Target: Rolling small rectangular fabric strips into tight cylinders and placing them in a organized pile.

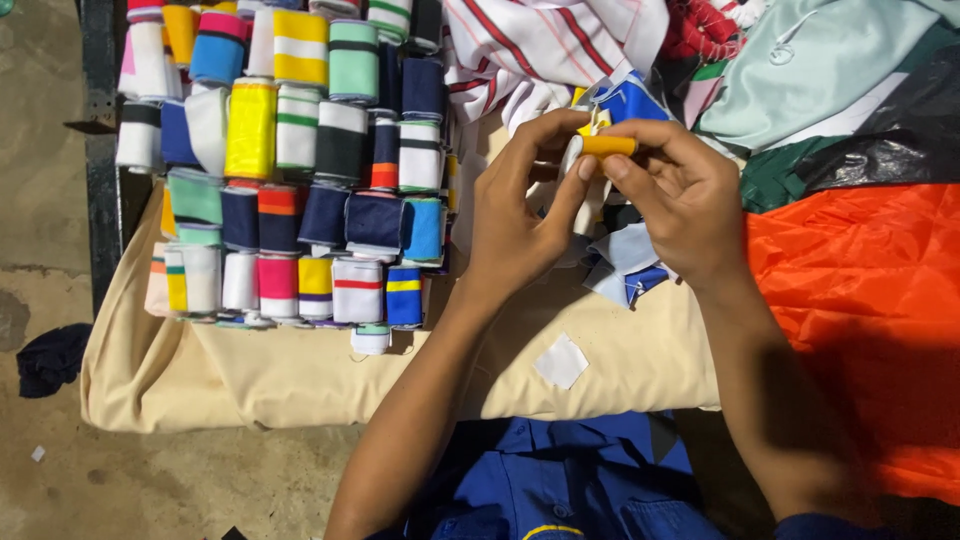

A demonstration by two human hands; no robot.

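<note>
Pinching a small yellow fabric roll (607, 146) between right hand (680, 195) thumb and fingertips, left hand (520, 205) fingers curled onto its 9 o'clock end; striped rolls (300, 170) stacked off toward 9 o'clock.

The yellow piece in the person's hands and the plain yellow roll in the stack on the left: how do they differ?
The yellow piece is small, narrow and lies level, pinched by the left hand and right hand. The plain yellow roll is far bigger, stands upright, and sits untouched among the striped rolls on the beige cloth. Both are bright yellow.
</note>
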